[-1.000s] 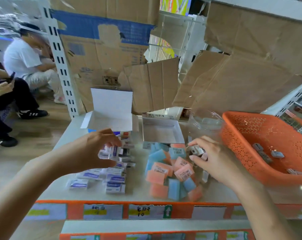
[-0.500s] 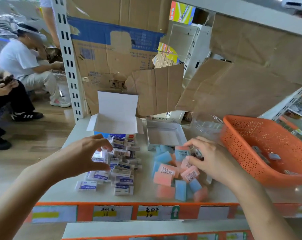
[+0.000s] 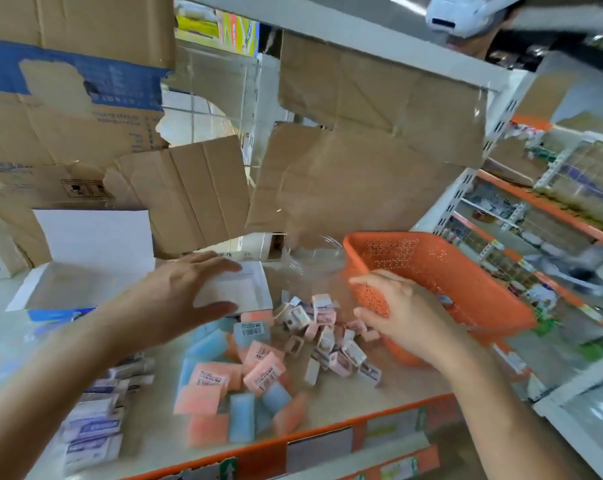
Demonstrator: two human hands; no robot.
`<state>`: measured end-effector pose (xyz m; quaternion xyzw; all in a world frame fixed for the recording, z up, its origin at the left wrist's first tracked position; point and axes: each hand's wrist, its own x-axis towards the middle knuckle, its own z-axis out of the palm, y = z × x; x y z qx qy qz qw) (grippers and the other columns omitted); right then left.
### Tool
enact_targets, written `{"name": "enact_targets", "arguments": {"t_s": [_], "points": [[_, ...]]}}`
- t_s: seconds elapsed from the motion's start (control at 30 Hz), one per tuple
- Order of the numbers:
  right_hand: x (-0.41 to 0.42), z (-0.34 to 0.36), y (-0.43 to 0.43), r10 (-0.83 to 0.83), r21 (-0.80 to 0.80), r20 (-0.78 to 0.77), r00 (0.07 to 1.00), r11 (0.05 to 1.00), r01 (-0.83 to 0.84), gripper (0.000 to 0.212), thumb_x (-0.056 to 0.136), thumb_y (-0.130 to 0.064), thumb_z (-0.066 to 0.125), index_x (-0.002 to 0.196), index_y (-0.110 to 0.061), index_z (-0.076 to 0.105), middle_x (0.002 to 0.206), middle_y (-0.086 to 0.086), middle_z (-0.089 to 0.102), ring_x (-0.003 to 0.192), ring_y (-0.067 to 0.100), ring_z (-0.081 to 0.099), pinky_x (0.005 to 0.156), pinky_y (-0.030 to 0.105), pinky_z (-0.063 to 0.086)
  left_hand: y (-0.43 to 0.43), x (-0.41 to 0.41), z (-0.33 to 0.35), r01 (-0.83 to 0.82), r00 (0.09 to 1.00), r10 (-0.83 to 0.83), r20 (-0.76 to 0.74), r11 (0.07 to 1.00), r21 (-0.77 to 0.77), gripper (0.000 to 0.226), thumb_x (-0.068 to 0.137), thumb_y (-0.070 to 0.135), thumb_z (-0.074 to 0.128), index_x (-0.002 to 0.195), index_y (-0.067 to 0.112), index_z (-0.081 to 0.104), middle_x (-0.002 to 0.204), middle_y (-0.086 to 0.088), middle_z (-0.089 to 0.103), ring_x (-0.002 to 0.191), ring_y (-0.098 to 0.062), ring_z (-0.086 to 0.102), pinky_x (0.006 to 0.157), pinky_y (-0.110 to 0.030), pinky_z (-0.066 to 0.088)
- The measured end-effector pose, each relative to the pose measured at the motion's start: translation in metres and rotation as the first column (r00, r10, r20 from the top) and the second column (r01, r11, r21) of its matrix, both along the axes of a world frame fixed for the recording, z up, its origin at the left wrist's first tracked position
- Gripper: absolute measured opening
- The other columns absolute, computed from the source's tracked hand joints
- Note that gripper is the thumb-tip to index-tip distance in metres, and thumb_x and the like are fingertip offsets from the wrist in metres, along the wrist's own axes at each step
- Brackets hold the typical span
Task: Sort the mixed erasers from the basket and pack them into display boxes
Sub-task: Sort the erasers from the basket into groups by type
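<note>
White erasers (image 3: 92, 427) motion-blurred (label print unreadable).

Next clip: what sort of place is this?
Probably a stationery or variety shop aisle: orange price-label strip on the shelf edge, stocked retail shelves at right, torn cardboard cartons behind.

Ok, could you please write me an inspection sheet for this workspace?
Surface: pale shelf top with an orange front edge.
Job's things: orange basket at right; pink and blue erasers heaped in the middle; small sleeved erasers beside the basket; white boxed erasers at left; large display box and small display box, both open.
Clutter: clear bowl; torn cardboard.
Fingers: left hand spread over the small box; right hand grips the basket's corner.
Cables: nothing seen.
Surroundings: stocked shelves at right.
</note>
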<state>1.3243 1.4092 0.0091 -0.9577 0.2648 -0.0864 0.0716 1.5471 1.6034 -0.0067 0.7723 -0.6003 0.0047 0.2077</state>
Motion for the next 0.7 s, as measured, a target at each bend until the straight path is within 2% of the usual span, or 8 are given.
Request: {"name": "enact_targets", "arguments": {"t_s": [0.1,0.17,0.23,0.37,0.47,0.53,0.63,0.7], "points": [[-0.018,0.002,-0.033,-0.027,0.011,0.020,0.999,1.000,0.026,0.041,0.087,-0.032,0.061,0.127,-0.030,0.051,0.128,-0.015,0.050,0.111,0.010,0.054,0.091,0.031,0.044,-0.040,-0.020,0.006,0.059,0.996,-0.060,0.069,0.998,0.010,0.056,0.084,0.056,0.052,0.133,0.031,0.044,0.137,0.013,0.045,0.121,-0.010,0.047,0.090,-0.014,0.031],[-0.031,0.002,-0.056,-0.036,0.032,0.048,0.998,0.999,0.035,0.039,0.086,-0.030,0.063,0.124,-0.029,0.054,0.125,-0.015,0.052,0.107,0.011,0.057,0.092,0.032,0.044,-0.067,-0.034,0.011,0.086,0.991,-0.089,0.099,0.996,0.035,0.071,0.077,0.070,0.031,0.135,0.031,0.041,0.141,0.014,0.041,0.125,-0.008,0.043,0.097,-0.018,0.032],[-0.042,0.002,-0.080,-0.043,0.040,0.068,0.997,0.998,0.041,0.038,0.086,-0.030,0.063,0.123,-0.029,0.055,0.124,-0.015,0.053,0.103,0.009,0.058,0.090,0.031,0.045,-0.094,-0.044,0.010,0.124,0.986,-0.128,0.110,0.991,0.043,0.081,0.070,0.071,0.018,0.133,0.030,0.045,0.141,0.012,0.042,0.125,-0.009,0.043,0.100,-0.021,0.032],[-0.061,0.000,-0.127,-0.050,0.061,0.025,0.998,0.997,0.049,0.039,0.089,-0.032,0.059,0.127,-0.032,0.050,0.130,-0.018,0.047,0.109,0.007,0.053,0.089,0.027,0.046,-0.144,-0.067,0.005,0.155,0.980,-0.158,0.118,0.987,0.037,0.073,0.076,0.067,0.023,0.129,0.025,0.051,0.132,0.009,0.051,0.119,-0.013,0.048,0.100,-0.026,0.034],[-0.073,-0.002,-0.162,-0.022,0.076,-0.011,1.000,0.997,0.023,0.041,0.090,-0.032,0.057,0.130,-0.031,0.048,0.135,-0.016,0.045,0.115,0.008,0.052,0.091,0.025,0.042,-0.177,-0.086,0.003,0.148,0.981,-0.155,0.115,0.987,0.060,0.074,0.076,0.068,0.021,0.133,0.026,0.045,0.131,0.009,0.050,0.119,-0.014,0.048,0.099,-0.034,0.040],[-0.078,-0.007,-0.184,0.004,0.105,-0.041,0.999,0.994,0.000,0.041,0.090,-0.031,0.057,0.131,-0.031,0.047,0.137,-0.014,0.045,0.115,0.008,0.053,0.097,0.027,0.040,-0.198,-0.099,0.001,0.146,0.981,-0.154,0.117,0.987,0.073,0.077,0.075,0.069,0.021,0.135,0.025,0.041,0.131,0.009,0.049,0.120,-0.013,0.046,0.100,-0.030,0.037],[-0.082,-0.015,-0.214,0.066,0.164,-0.054,0.996,0.985,-0.056,0.044,0.088,-0.023,0.063,0.129,-0.031,0.049,0.137,-0.012,0.046,0.121,0.008,0.048,0.103,0.025,0.037,-0.227,-0.116,-0.003,0.134,0.987,-0.143,0.070,0.984,0.114,0.062,0.086,0.060,0.041,0.137,0.025,0.038,0.132,0.009,0.046,0.121,-0.011,0.044,0.099,-0.024,0.031],[-0.081,-0.019,-0.232,0.121,0.200,-0.124,0.985,0.975,-0.095,0.050,0.084,-0.018,0.067,0.129,-0.031,0.048,0.137,-0.014,0.045,0.123,0.006,0.045,0.100,0.021,0.036,-0.242,-0.125,-0.008,0.132,0.990,-0.138,0.038,0.984,0.122,0.061,0.085,0.056,0.044,0.137,0.024,0.039,0.131,0.007,0.047,0.121,-0.014,0.044,0.099,-0.024,0.031]]}}
